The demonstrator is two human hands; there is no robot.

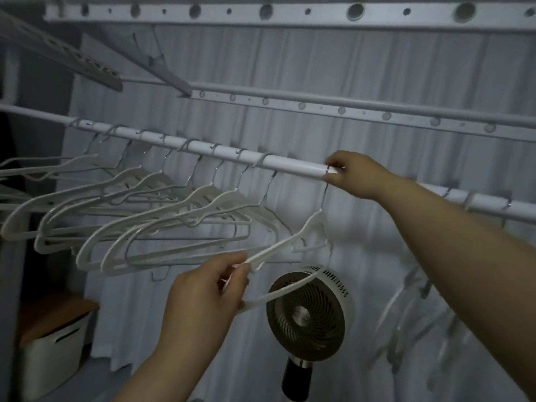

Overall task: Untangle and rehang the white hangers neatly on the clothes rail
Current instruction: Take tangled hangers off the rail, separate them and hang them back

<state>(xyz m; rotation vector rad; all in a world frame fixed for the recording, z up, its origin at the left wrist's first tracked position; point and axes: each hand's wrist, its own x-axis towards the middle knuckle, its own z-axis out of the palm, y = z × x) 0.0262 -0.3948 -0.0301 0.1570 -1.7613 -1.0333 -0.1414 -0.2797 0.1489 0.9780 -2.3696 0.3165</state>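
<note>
Nearest of all is the right forearm, crossing up from the lower right to the clothes rail (290,163). There the right hand (355,174) pinches the metal hook (327,169) of one white hanger (315,226) where it sits on the bar. The left hand (207,288) is lower and further left, thumb and fingers closed round the hanger's shoulder tip. The hanger's long axis therefore slants down and leftward from hook to left hand, towards the row of hung hangers (174,216). Its lower bar crosses in front of a fan (307,311). The left hand is the nearer one to that row, so I judge it must swing the tip clear while the right steadies the hook. Further hangers right of the arm are too blurred to read.
</note>
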